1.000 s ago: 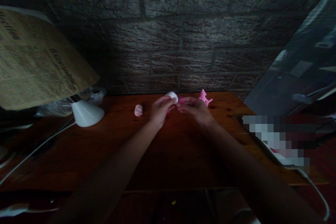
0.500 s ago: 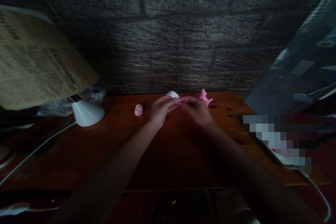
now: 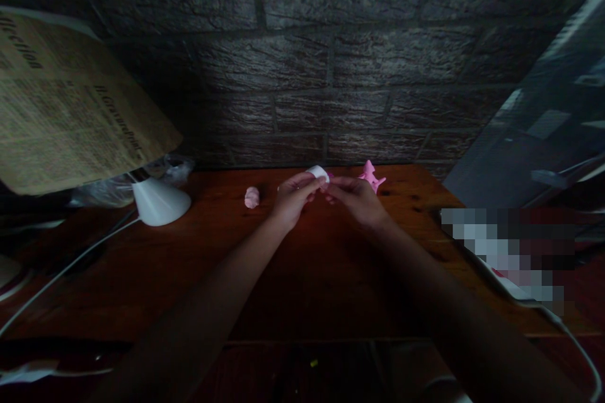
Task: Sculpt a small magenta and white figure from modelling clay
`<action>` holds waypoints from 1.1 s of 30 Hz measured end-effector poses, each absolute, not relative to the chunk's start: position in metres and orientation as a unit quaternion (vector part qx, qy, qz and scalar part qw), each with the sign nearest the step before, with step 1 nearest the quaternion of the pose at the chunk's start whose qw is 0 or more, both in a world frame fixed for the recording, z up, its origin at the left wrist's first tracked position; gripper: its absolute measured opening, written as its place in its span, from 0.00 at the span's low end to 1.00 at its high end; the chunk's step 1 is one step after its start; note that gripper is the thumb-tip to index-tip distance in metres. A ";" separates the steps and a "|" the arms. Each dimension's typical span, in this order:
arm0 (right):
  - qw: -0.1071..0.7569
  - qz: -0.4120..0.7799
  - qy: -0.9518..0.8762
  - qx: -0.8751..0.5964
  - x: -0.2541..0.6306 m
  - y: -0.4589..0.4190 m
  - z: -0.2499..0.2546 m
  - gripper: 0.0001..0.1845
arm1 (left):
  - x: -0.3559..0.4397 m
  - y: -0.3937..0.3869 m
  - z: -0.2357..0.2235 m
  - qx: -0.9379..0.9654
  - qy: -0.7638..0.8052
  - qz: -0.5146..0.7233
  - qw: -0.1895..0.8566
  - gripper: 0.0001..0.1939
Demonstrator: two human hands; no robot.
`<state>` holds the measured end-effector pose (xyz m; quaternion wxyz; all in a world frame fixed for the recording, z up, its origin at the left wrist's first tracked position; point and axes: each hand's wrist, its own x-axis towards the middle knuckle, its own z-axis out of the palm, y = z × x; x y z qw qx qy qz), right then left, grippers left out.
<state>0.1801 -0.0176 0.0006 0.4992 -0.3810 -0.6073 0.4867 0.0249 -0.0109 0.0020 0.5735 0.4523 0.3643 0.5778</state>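
Over the back middle of the wooden table, my left hand (image 3: 293, 201) is closed on a small white rounded object (image 3: 318, 172), which sticks up past the thumb and forefinger. Its exact kind is too dim to tell. My right hand (image 3: 358, 199) meets it from the other side, fingertips pinched at the object's right edge. A bit of magenta (image 3: 329, 174) shows just behind those fingertips, partly hidden. To the left lies a pale pink lump (image 3: 252, 197), apart from my hands. A pink spiky figure (image 3: 371, 176) stands behind my right hand, which covers part of it.
At left, a white lamp base (image 3: 159, 201) carries a newspaper-print shade (image 3: 80, 107), with clear plastic (image 3: 177, 170) behind it. A stone-patterned wall (image 3: 293, 63) bounds the table (image 3: 302, 277). A blurred-out object (image 3: 501, 258) with a white cable lies at right.
The white object has tilted, and its visible part sits slightly further right between my hands. My right fingers have curled a little more. The whole view has shifted slightly.
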 end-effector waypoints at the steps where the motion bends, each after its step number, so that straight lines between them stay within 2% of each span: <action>1: 0.498 0.488 -0.607 -0.382 0.180 -0.018 0.001 0.19 | 0.025 -0.011 0.002 0.457 0.365 0.577 0.570 0.12; 10: 0.473 0.462 -0.639 -0.393 0.182 -0.015 -0.002 0.19 | 0.025 -0.010 -0.001 0.480 0.360 0.589 0.542 0.19; 18: 0.442 0.583 -0.589 -0.344 0.177 -0.021 0.000 0.19 | 0.023 -0.009 0.000 0.461 0.366 0.592 0.551 0.17; 27: 0.443 0.551 -0.614 -0.349 0.176 -0.019 -0.006 0.18 | 0.023 -0.009 0.001 0.479 0.375 0.581 0.540 0.19; 33: 0.440 0.511 -0.651 -0.350 0.178 -0.018 -0.006 0.17 | 0.023 -0.008 -0.002 0.475 0.387 0.586 0.530 0.13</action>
